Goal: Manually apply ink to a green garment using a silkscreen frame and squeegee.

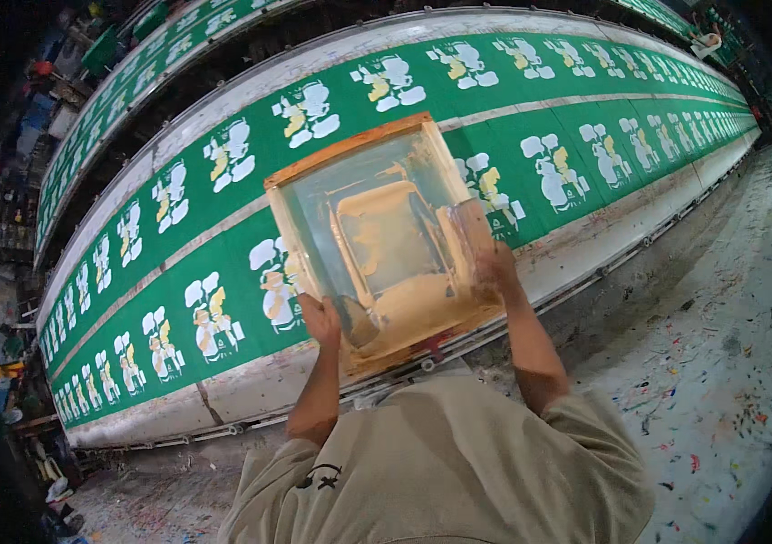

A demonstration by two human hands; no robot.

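A wooden-framed printing screen (356, 143) is tilted over the near row of prints, peach-coloured ink (386, 227) smeared across its mesh. My left hand (320, 319) is closed on the left side rail near its lower end. On the opposite rail my right hand (495, 266) is closed too, its fingers partly hidden. Just above that hand, a flat brown piece like a squeegee (467, 227) leans at the rail; whether my fingers hold it as well is unclear. Beside my left hand a dark, ink-edged patch (359, 319) lies on the screen's lower left corner.
Beneath is a long printing table (576, 263) bearing green sheets (173, 281) with white and yellow printed figures in two rows. A metal rail (428, 364) runs along its near edge. Another table with green sheets (105, 136) stands beyond. Ink-spattered floor (703, 390) lies at right.
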